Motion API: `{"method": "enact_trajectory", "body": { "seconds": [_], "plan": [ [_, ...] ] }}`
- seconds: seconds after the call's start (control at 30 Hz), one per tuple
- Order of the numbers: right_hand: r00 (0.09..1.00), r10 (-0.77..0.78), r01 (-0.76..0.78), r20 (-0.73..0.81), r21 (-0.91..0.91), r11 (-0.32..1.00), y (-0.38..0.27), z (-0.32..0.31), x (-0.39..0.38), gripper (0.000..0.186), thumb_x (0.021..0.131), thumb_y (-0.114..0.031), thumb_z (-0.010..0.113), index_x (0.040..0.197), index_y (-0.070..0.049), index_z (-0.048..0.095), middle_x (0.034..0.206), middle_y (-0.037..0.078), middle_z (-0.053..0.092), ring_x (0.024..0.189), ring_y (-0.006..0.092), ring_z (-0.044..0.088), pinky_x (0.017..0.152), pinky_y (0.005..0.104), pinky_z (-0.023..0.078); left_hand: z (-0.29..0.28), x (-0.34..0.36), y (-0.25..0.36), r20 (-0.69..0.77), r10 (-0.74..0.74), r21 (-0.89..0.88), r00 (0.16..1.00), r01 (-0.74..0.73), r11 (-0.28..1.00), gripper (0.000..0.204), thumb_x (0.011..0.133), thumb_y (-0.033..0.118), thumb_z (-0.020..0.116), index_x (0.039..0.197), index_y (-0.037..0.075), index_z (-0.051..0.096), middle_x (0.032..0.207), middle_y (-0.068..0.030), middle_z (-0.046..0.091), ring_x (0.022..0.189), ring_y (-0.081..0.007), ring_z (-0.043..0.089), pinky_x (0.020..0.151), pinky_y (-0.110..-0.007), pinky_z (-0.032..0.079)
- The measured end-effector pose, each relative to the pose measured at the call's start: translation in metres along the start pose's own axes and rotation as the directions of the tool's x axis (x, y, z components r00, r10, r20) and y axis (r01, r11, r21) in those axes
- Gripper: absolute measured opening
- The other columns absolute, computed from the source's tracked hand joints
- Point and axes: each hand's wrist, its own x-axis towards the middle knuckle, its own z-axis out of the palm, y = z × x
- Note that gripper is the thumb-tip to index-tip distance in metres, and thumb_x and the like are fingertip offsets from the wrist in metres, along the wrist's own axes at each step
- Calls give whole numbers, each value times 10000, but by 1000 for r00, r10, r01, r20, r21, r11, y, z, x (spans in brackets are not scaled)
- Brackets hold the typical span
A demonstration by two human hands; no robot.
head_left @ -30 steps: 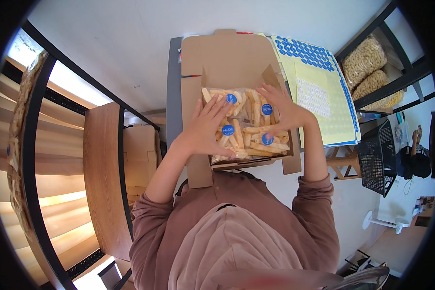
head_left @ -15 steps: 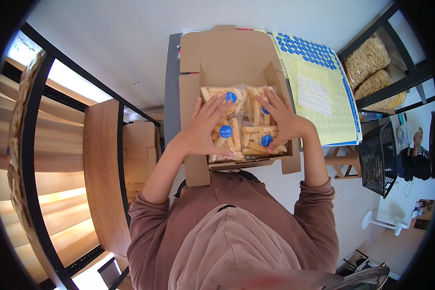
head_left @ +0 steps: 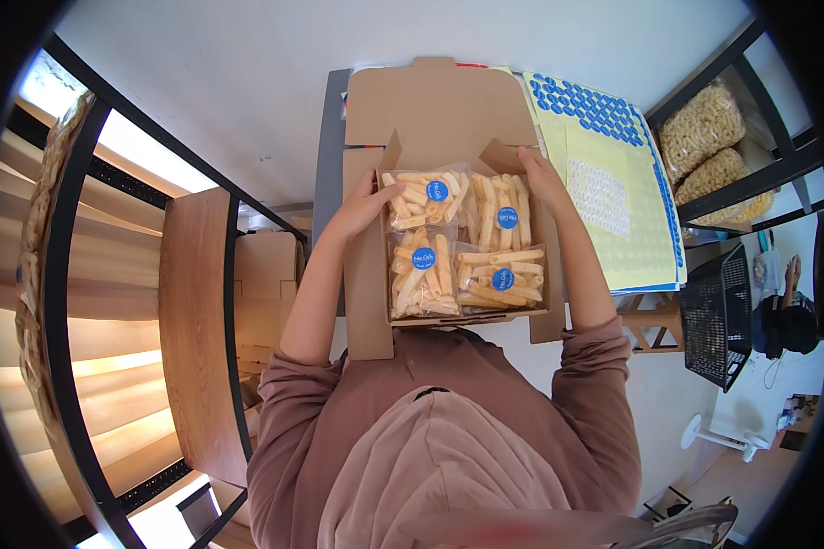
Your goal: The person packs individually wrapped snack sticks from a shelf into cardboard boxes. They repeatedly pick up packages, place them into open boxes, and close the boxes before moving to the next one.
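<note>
An open cardboard box [head_left: 438, 110] in front of me holds several clear bags [head_left: 421, 274] of pale snack sticks in two rows, each with a round blue sticker. My left hand [head_left: 362, 206] grips the box's upper left side, its thumb beside the top-left bag [head_left: 430, 206] and its other fingers partly hidden. At the upper right side, my right hand [head_left: 545, 183] has its fingers closed on the box wall by the folded flap, next to the top-right bag [head_left: 501, 201].
Sticker sheets [head_left: 604, 229] lie right of the box on a grey table [head_left: 327, 156]. Bagged snacks [head_left: 700, 123] sit on a right rack. A black crate [head_left: 714, 311], a person [head_left: 787, 320] beyond it, a left shelf rack [head_left: 197, 329] and flattened cardboard [head_left: 264, 293] are around.
My hands have moved off the bag tops, outward to the box's two sides, and now grip it. The box and bags sit slightly lower in view, closer to me.
</note>
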Motion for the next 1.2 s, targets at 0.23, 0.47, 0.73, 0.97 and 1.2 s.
{"method": "enact_trajectory", "body": {
  "seconds": [0.23,0.47,0.73,0.97,1.2],
  "plan": [
    [994,87,-87,59,8,996,-10,12,-6,418,889,-358,484,1031,17,603,953,86,615,904,166,551,813,300,413,4,-5,14,2,-86,-19,996,86,996,594,839,226,570,1339,5,337,1308,-141,445,1231,-209,409,1030,-309,299],
    [981,187,-194,56,164,967,-16,15,-11,404,848,-358,540,1082,-34,600,1050,76,587,1005,171,516,891,285,372,9,-2,12,-56,-138,-162,989,128,979,491,792,175,565,1240,22,432,1243,-141,483,1203,-214,428,1015,-314,316],
    [975,217,-187,-47,351,918,5,19,-3,526,768,-302,650,1167,15,521,1159,136,541,1091,216,496,935,315,372,10,8,-5,-155,-87,-320,984,33,947,563,712,61,592,1240,23,399,1182,-124,483,1141,-213,449,947,-314,382],
    [990,133,-134,37,487,863,-1,19,-7,471,723,-191,724,1112,2,542,1002,111,609,927,172,578,834,286,434,9,10,-18,-98,85,-354,992,-114,928,539,773,89,579,1263,31,363,1207,-116,452,1165,-214,415,977,-308,343],
    [996,86,-59,-33,487,871,-5,21,-12,318,714,-105,742,985,-37,590,910,39,614,814,115,560,753,244,438,19,34,-26,-387,-11,-412,922,-162,897,492,939,367,463,1229,-28,414,1217,-138,475,1138,-208,441,980,-314,332]
  ]
}}
